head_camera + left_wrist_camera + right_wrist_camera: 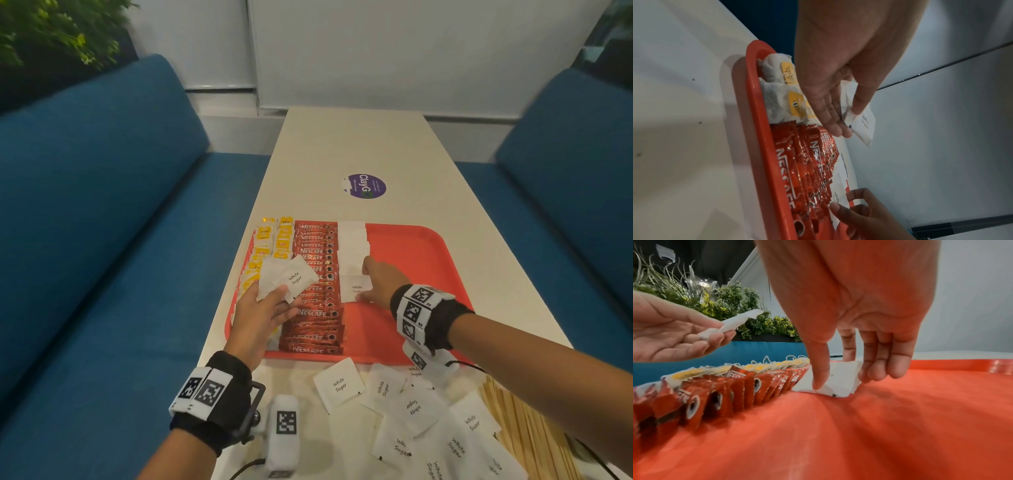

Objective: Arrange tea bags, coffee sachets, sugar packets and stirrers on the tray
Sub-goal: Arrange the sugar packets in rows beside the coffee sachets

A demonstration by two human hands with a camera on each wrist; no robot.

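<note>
A long pale surface [359, 144] runs between two blue sofas [102, 222]. On it sits a red tray [411, 253]. Down the tray's left side lies a row of tea bags [270, 246] with yellow tags. Next to them is a long row of red coffee sachets [315, 284], each one lying over the next. Just right of those is a shorter row of white sugar packets [352, 246].

The right hand [380, 284] is low on the tray. Its thumb and fingers pinch the nearest packet in that white row [838, 379] by its two edges.

The left hand [260, 322] is up above the coffee sachets. Its thumb presses a few white sugar packets [287, 277] onto its straight fingers.

More sugar packets [411, 411] lie in a loose pile on the surface near the person, off the tray. A bunch of wooden stirrers [524, 428] lies to the right of that pile. A round purple sticker [364, 186] is stuck further along the surface.
</note>
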